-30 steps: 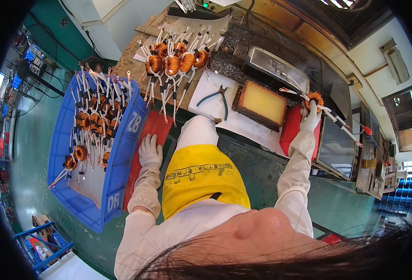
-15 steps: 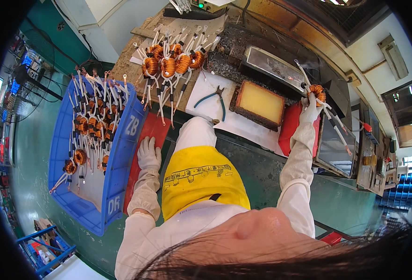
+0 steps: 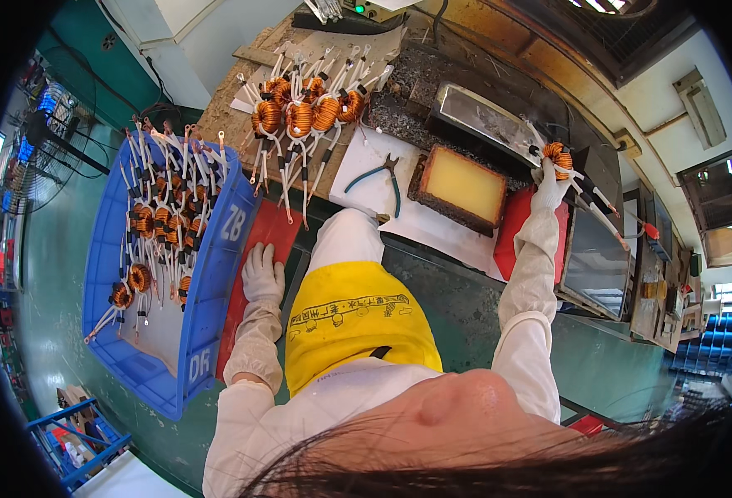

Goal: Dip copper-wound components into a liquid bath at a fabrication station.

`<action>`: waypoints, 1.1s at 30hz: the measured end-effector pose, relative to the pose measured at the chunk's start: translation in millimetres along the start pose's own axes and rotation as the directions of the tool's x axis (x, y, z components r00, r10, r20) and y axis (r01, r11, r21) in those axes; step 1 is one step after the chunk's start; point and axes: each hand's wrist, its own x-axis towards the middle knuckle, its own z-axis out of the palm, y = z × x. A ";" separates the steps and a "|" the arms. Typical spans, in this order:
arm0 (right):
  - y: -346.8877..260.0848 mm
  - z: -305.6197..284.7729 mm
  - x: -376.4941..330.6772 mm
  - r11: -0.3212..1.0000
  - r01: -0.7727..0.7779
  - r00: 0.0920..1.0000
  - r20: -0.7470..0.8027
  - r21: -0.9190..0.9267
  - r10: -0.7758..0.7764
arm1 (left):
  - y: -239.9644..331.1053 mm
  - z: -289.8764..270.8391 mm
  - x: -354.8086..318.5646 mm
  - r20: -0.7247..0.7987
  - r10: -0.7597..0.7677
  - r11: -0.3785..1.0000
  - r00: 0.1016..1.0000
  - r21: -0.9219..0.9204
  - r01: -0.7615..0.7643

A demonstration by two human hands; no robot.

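My right hand (image 3: pixel 549 192), in a pale glove, is reached out to the far right and grips a ring coil (image 3: pixel 558 156) wound with copper wire. White leads with dark sleeves stick out of the coil, some toward the end of a long metal trough (image 3: pixel 486 120), others hanging to the right. Whether the leads touch the trough's contents, I cannot tell. My left hand (image 3: pixel 263 274), also gloved, lies flat with fingers stretched on a red board (image 3: pixel 276 228) beside a blue crate (image 3: pixel 208 290). Several similar coils (image 3: pixel 167 220) fill that crate.
More coils (image 3: pixel 300 116) stand grouped on the wooden bench. Teal-handled pliers (image 3: pixel 391 170) lie on white paper, left of a brown-rimmed tray (image 3: pixel 457 217) holding a yellow slab. A red box (image 3: pixel 509 241) sits below my right forearm. A fan (image 3: pixel 46 145) stands far left.
The coil in my right hand has tilted and shifted slightly; its upper leads have dropped toward the trough's end, and its hanging leads have swung a little right. My left hand stays in place.
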 end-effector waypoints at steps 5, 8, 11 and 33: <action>1.5 2.6 0.0 1.000 -0.005 1.000 0.012 -0.011 0.005 | -0.6 0.0 -0.5 0.008 -0.008 1.000 1.000 0.000 0.008; 4.0 2.8 3.1 0.999 -0.006 1.000 -0.003 -0.054 0.005 | -1.4 1.2 -1.1 0.005 -0.009 1.000 1.000 0.003 0.009; 8.9 1.0 8.4 0.996 -0.001 1.000 -0.002 -0.088 0.000 | -2.2 3.0 -1.2 0.005 -0.004 1.000 1.000 0.005 0.004; -3.1 7.0 -2.7 0.997 -0.016 1.000 -0.012 -0.080 0.015 | -0.8 1.8 -1.2 0.002 -0.005 1.000 1.000 0.011 0.005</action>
